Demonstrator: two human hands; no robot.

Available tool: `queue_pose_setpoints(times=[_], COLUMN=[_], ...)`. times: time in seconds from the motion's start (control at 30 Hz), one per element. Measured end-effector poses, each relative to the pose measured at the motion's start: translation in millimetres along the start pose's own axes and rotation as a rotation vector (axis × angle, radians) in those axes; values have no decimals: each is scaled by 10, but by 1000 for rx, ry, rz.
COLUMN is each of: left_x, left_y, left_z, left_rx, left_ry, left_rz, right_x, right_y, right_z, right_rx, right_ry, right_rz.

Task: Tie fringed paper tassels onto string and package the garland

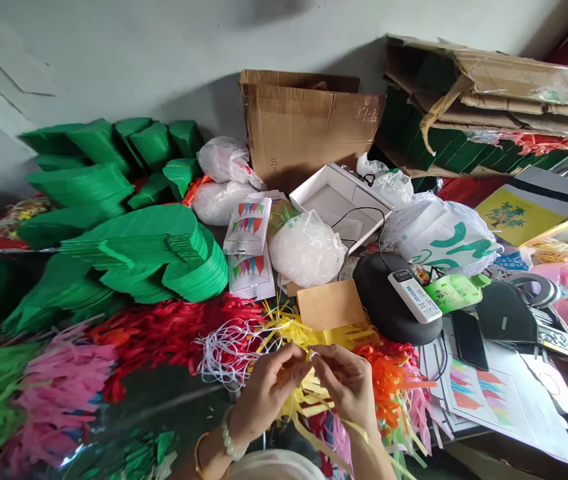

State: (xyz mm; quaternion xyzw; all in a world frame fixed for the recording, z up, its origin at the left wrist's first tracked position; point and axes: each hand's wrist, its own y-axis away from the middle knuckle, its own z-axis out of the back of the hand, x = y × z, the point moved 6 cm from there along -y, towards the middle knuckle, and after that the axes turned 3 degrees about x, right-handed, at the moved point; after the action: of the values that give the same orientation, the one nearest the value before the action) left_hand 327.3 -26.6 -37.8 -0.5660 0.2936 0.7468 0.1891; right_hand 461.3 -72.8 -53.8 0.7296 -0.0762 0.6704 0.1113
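My left hand (275, 379) and my right hand (347, 381) meet at the fingertips, low in the middle of the view. Both are closed in a pinch on a yellow paper strip (314, 437), whose end trails down past my right wrist. A small white bit shows between the fingertips, too small to name. Behind and under the hands lies a heap of yellow strips (294, 331). Just left of it is a tangle of white string (229, 350). An orange fringe bundle (391, 380) hangs close to my right hand, and a brown card (331, 305) lies beyond.
Stacked green leaf-shaped pieces (129, 233) fill the left. Red (164, 333) and pink (59, 387) fringes line the front. Behind stand a cardboard box (309, 127) and a white box (337, 200). A power bank (414, 295), green bottle (457, 293) and phone (469, 340) lie right.
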Motion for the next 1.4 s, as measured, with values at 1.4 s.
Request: queue_pose_setpoints(times=[1.4], left_x=[83], left_y=[23], left_z=[94], left_rx=[-118], left_ry=[104], left_rz=[111], right_x=[19], right_y=[87], right_z=[-309], right_rx=[374], right_ry=[-257], right_rz=[-193])
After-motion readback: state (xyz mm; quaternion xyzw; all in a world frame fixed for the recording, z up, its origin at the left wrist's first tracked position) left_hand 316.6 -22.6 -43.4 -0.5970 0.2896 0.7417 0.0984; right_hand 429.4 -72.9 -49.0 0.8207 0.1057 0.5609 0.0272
